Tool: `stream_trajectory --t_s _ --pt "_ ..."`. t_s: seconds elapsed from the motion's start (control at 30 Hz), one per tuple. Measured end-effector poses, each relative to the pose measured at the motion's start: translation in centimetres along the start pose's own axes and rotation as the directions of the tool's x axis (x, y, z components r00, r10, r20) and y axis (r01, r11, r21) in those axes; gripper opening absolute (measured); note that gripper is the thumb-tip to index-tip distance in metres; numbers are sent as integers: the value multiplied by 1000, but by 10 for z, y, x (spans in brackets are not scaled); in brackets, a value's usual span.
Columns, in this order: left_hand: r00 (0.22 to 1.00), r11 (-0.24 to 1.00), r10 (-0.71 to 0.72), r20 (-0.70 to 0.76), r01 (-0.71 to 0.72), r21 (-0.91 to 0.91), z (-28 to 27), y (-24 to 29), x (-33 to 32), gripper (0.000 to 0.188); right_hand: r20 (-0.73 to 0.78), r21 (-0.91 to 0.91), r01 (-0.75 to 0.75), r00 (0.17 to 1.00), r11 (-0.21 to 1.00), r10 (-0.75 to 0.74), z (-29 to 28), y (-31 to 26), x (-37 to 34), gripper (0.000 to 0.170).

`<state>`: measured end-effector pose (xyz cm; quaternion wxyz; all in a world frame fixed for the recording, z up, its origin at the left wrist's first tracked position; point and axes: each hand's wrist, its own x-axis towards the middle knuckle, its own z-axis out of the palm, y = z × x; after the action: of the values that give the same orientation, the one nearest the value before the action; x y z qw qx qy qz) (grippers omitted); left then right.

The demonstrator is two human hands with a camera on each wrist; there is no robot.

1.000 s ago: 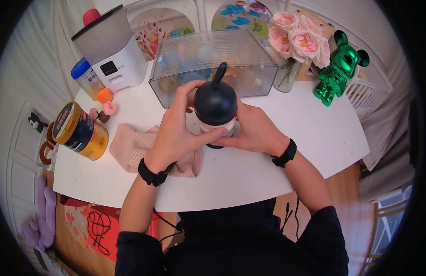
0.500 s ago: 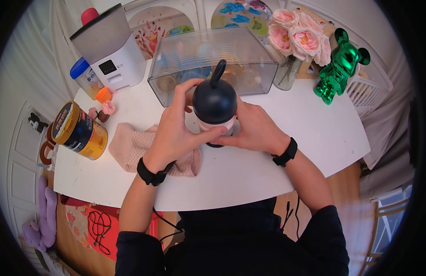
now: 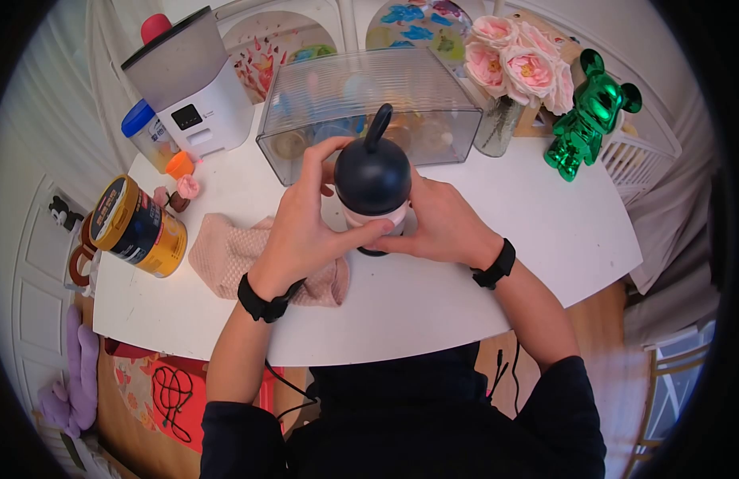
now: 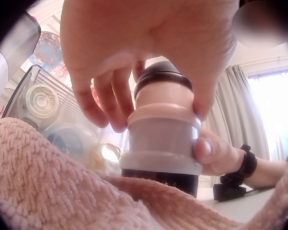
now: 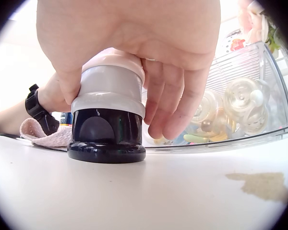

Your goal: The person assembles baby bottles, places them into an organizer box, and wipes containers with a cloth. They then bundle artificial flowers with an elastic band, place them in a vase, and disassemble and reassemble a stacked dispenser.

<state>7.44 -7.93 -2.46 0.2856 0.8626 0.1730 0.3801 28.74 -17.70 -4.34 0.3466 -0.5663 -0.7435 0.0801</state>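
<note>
A stacked milk powder container [image 3: 373,180] stands upright on the white table [image 3: 433,307], with a black domed lid and a loop handle on top. Its tiers run from pink through grey [image 4: 158,139] down to a glossy dark base [image 5: 105,127]. My left hand [image 3: 301,227] grips it from the left around the upper, pink tier. From the right, my right hand [image 3: 449,219] holds it lower, with the thumb against the grey tier. Both thumbs come close together on the near side. A pink textured cloth [image 3: 221,255] lies beneath my left forearm.
Behind the container stands a clear-lidded box [image 3: 369,88] with bottles inside. A yellow-and-black tub [image 3: 142,227] and a white appliance [image 3: 206,120] are at left. A vase of pink roses [image 3: 497,132] and a shiny green bear figure [image 3: 589,120] stand at back right.
The head view has shifted very slightly. Both hands keep the same hold on the container, which stays in place.
</note>
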Motion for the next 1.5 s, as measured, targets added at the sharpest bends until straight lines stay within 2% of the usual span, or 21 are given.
stream_trajectory --t_s 0.07,0.17,0.23,0.77,0.83,1.37,1.5 --pt "999 1000 28 -32 -28 0 0 0 0 98 -3 5 3 1000 1000 -3 0 0 0 101" --pt "999 1000 -19 34 19 7 -2 3 0 102 -8 -9 5 1000 1000 -5 1 1 -1 101" --pt "999 1000 21 -26 -21 6 1 -1 0 98 -20 -1 16 1000 1000 -16 1 1 0 101" --pt "1000 999 5 -28 -6 -38 -1 0 -1 97 -17 9 18 1000 1000 -18 2 0 0 100" --pt "999 998 -39 32 41 -37 -4 4 -1 101 -17 -3 15 1000 1000 -15 2 1 0 100" --pt "999 998 -40 29 42 -49 -3 4 0 100 -6 19 18 1000 1000 -17 1 0 0 99" --pt "999 999 -32 32 33 -20 -3 3 0 101 -35 13 57 998 998 -57 2 2 0 100"
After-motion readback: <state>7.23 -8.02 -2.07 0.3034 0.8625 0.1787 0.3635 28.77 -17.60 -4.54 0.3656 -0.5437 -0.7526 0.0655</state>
